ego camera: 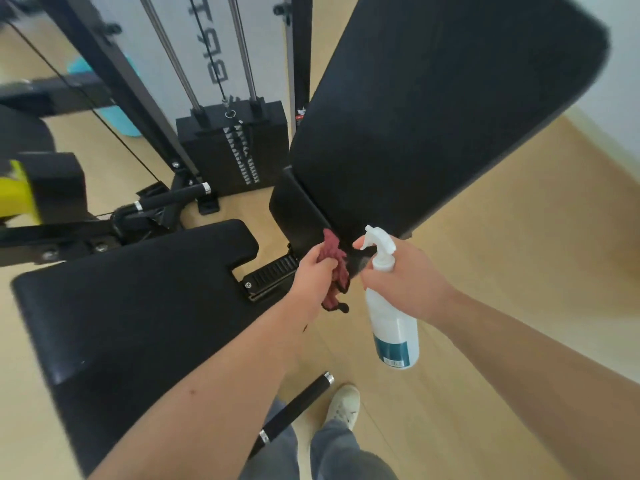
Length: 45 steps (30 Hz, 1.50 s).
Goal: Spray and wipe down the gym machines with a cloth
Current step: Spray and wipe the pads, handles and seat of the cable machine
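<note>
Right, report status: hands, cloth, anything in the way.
Left hand grips cloth at foot of backrest. Right hand holds spray bottle, nozzle toward backrest. Bar handle low by the shoe.

The cloth point(333, 247) is partly hidden inside the left hand point(311, 276).

My cloth point(334, 268) is a dark maroon red, and my spray bottle point(393, 327) is milky white with a white trigger head and a teal label band that carries a small white barcode patch. The backrest pad point(433, 116) and the seat pad point(138, 306) are both plain matte black, the weight stack point(266, 147) is black with a column of white marks, and its guide rods point(242, 46) are shiny silver. The floor point(519, 271) is pale tan wood grain, my shoe point(343, 407) is white and my trousers point(336, 452) are grey.
</note>
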Motion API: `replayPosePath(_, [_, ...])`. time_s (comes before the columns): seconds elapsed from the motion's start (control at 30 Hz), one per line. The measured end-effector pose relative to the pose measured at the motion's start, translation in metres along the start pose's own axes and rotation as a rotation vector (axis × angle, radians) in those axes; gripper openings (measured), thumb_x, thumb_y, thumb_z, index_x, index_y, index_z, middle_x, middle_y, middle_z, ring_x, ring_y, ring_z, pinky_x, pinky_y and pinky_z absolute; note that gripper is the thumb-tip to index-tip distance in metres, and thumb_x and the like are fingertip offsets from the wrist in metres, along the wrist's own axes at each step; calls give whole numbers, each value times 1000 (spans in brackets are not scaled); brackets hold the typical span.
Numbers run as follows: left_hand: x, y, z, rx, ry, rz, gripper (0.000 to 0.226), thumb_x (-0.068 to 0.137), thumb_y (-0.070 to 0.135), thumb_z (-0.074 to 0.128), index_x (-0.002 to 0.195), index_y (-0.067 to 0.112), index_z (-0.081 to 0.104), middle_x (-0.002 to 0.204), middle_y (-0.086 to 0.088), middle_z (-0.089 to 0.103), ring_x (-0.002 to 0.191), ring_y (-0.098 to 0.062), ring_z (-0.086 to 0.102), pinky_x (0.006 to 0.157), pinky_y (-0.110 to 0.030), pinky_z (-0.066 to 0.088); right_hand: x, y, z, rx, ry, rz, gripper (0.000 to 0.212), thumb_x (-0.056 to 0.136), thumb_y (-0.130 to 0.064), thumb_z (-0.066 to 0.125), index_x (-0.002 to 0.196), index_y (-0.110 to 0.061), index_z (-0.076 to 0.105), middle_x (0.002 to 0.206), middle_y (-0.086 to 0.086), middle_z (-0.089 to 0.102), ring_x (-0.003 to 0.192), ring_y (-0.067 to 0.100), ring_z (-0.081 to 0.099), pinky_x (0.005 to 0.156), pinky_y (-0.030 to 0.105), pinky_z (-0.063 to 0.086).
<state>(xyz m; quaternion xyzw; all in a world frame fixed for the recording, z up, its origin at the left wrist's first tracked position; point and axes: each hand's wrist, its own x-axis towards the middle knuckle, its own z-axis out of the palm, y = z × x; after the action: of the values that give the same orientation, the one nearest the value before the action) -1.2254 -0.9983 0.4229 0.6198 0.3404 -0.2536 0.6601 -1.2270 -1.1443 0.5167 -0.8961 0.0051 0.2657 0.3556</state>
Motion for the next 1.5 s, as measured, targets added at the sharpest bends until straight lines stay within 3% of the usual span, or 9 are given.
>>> replayPosePath(0.07, [-19,11,-2,-58,9,15,19,106,16,48,115,24,62,97,-6,70,91,-28,62,97,-53,54,-11,-5,-10,-19,-2,-20,34,86,-23,62,109,-47,54,85,1,67,84,21,66,78,41,60])
replayPosePath(0.2, [-49,26,-14,-117,52,42,42,101,11,48,140,25,54,124,-8,66,113,-30,66,101,-53,55,-25,-20,-27,-24,-20,-52,33,87,-22,61,110,-45,55,86,3,68,84,23,67,75,40,60])
replayPosePath(0.47, [-78,46,-65,-333,107,94,52,93,-6,40,137,18,55,125,-20,64,113,-37,65,104,-57,51,-10,-72,-22,-90,-77,-146,33,89,-24,63,109,-48,52,85,-7,64,82,21,67,73,33,60])
replayPosePath(0.6, [-75,51,-89,-410,178,49,62,93,-5,41,148,22,47,127,-16,63,117,-35,62,106,-55,49,9,-104,-9,-95,-133,-182,35,90,-22,63,115,-44,53,86,-5,63,80,19,66,65,27,54])
replayPosePath(0.7, [-68,57,-108,-461,173,60,61,94,-5,41,148,21,47,123,-15,65,110,-32,65,95,-48,54,23,-125,3,-74,-144,-191,37,90,-19,61,122,-37,56,84,-5,63,73,14,63,59,22,47])
replayPosePath(0.87, [-50,71,-143,-489,202,48,52,94,-5,43,140,19,53,115,-18,68,94,-32,65,79,-45,54,53,-151,28,-74,-191,-214,39,91,-17,61,124,-36,55,85,-6,64,74,12,63,61,21,48])
replayPosePath(1.23, [-7,81,-212,-547,421,27,42,90,-2,44,125,15,59,85,-12,70,81,-34,61,80,-48,50,149,-195,96,-173,-412,-318,42,88,-19,62,114,-46,43,91,-9,64,85,15,66,83,40,61])
replayPosePath(1.37, [26,88,-233,-547,525,-18,59,81,7,48,140,15,47,87,-22,69,73,-37,59,69,-50,49,203,-209,119,-216,-513,-360,36,91,-17,62,112,-40,45,92,-7,60,88,17,64,81,38,58])
replayPosePath(1.5, [57,100,-254,-478,617,-46,60,90,-1,48,143,26,46,105,-24,69,63,-25,59,52,-34,45,258,-219,145,-246,-572,-390,32,93,-15,63,121,-28,53,96,-5,60,87,16,62,73,30,53])
